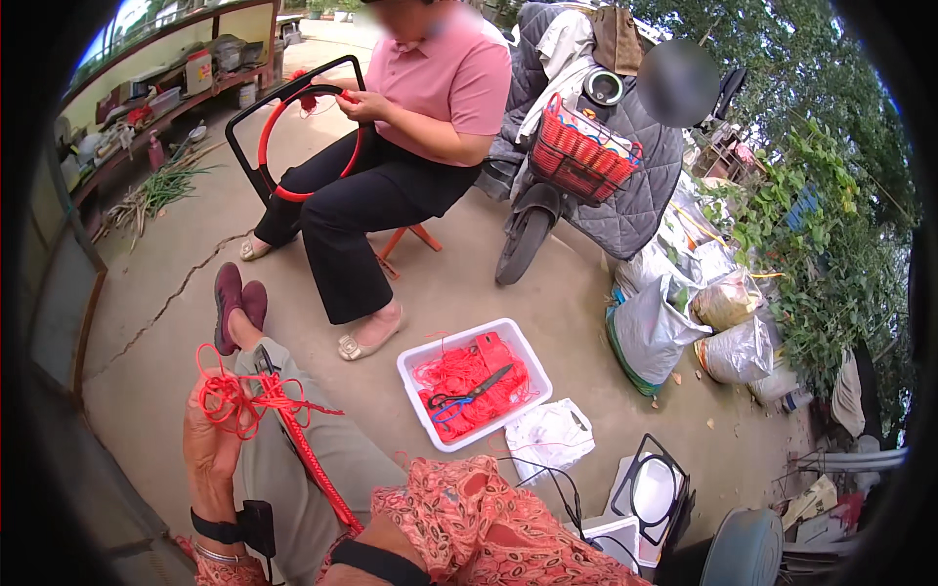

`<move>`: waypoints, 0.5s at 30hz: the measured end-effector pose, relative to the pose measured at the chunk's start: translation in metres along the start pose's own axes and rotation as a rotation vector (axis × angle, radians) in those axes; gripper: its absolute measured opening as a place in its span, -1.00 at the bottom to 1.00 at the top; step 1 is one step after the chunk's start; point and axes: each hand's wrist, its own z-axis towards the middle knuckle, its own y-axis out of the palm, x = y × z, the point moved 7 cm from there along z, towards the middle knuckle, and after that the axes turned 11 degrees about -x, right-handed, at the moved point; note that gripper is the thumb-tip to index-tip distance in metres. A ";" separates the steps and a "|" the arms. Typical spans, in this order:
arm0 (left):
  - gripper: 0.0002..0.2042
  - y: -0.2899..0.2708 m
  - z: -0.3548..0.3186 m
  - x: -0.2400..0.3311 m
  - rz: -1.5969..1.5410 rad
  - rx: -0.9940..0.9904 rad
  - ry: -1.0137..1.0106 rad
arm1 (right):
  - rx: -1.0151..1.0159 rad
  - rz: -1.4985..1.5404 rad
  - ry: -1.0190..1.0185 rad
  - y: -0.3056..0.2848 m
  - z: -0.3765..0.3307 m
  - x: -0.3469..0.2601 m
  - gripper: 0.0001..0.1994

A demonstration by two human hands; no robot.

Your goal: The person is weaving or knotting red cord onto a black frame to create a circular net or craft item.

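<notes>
Beside the bar (319,469), the left hand (210,447) is gripping red cord (239,400); wrapping (339,505) is covering most visible length, the black tip (263,361) seemingly left bare. The right hand is lying out of view.

Left of the left fingers (200,415) there is bare floor (137,381) to pass over, up to a brown-edged panel (68,303). Loops of red cord (234,398) crowd around the fingers. Ahead of them, purple shoes (231,305) block a low way. Just right, a red braided band (318,469) and a leg (274,479) get in the way; past those, floor opens up to the white tub (525,350).
</notes>
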 end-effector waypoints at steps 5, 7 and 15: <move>-0.85 0.025 0.019 0.001 0.301 -0.069 -0.066 | 0.314 -0.223 0.401 -0.040 -0.093 0.038 -0.79; -0.90 0.021 0.012 0.009 0.297 -0.036 -0.005 | 0.555 0.076 0.811 -0.081 -0.148 0.066 -0.78; -0.86 0.045 0.000 0.043 0.766 -0.097 0.243 | 0.177 -0.436 0.956 -0.097 -0.179 0.100 -0.81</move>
